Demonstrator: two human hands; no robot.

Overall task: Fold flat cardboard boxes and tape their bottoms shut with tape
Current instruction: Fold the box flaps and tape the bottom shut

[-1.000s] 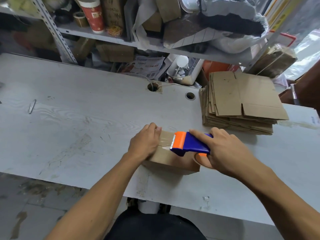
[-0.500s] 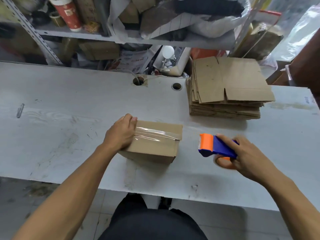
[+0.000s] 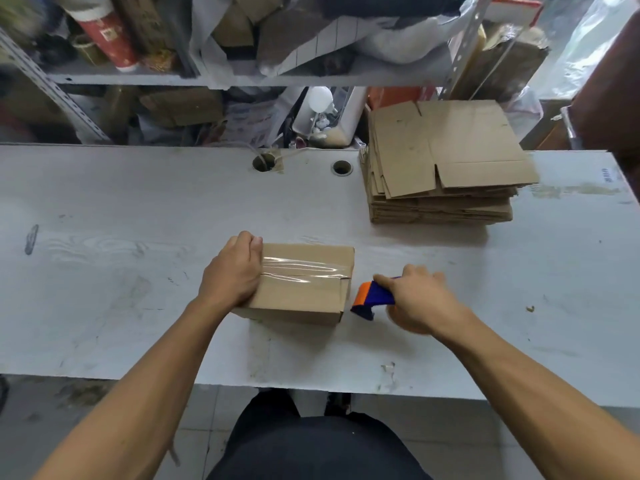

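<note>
The left hand [image 3: 232, 271] curls over the left end of the small brown cardboard box [image 3: 304, 289], which sits in the middle of the pale grey worktop [image 3: 138, 271]. Clear shiny tape [image 3: 301, 270] runs across its top seam. Just right of the box, the right hand [image 3: 420, 301] has a closed grip on the blue and orange tape gun [image 3: 372, 297]. At the back right sits a stack of flat brown cardboard sheets [image 3: 446, 161]. The box looks light, stiff and easy to dent, so hold it by its ends.

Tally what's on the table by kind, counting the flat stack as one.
Folded, taped cardboard box: 1
Stack of flat cardboard boxes: 1
Blue and orange tape dispenser: 1
Small grey object near the left edge: 1
Total: 4
</note>
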